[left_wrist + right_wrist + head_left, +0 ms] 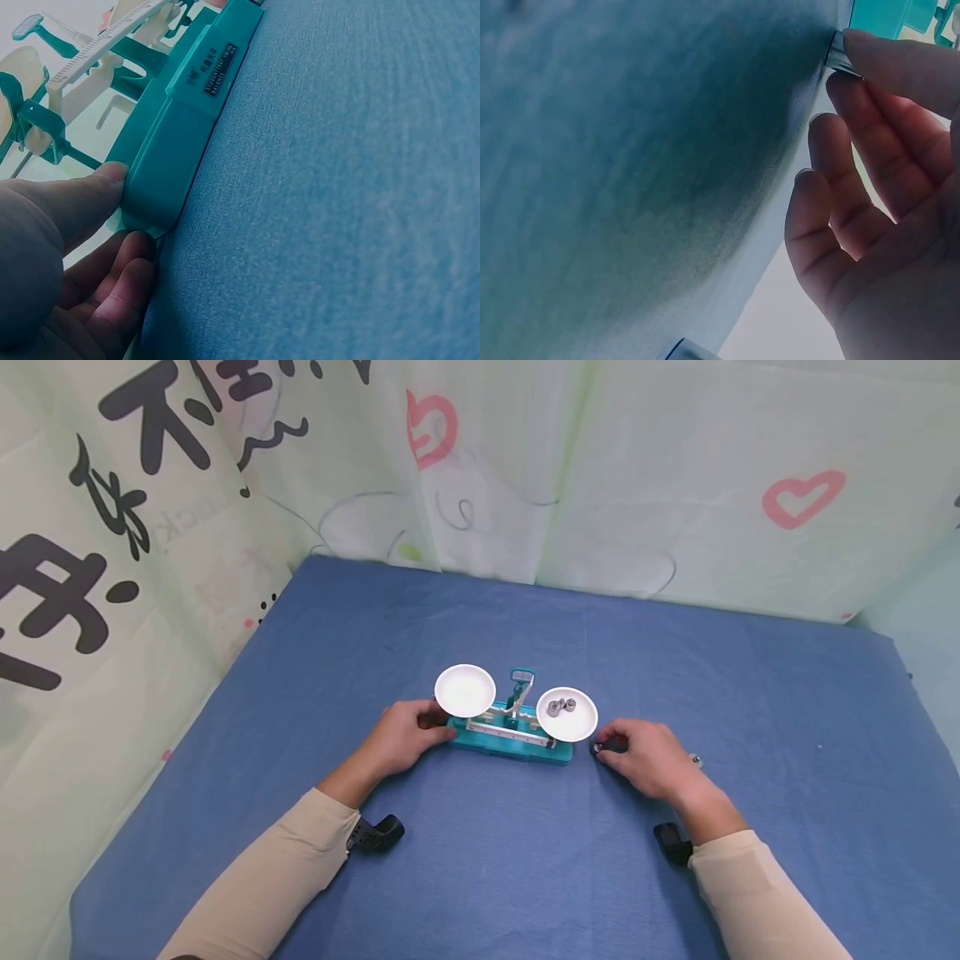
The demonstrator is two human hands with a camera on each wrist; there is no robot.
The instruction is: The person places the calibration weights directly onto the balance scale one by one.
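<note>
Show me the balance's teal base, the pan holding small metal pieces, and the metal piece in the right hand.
Teal base [177,142], left wrist view: its body, about midway along.
Pan [574,727], head view: its bare white inside.
Metal piece [841,58], right wrist view: its shiny side.

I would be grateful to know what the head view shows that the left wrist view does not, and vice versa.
Only the head view shows the weights in the right pan. Only the left wrist view shows the printed label on the base. Both show the left hand holding one end of that base, on the blue cloth.
</note>
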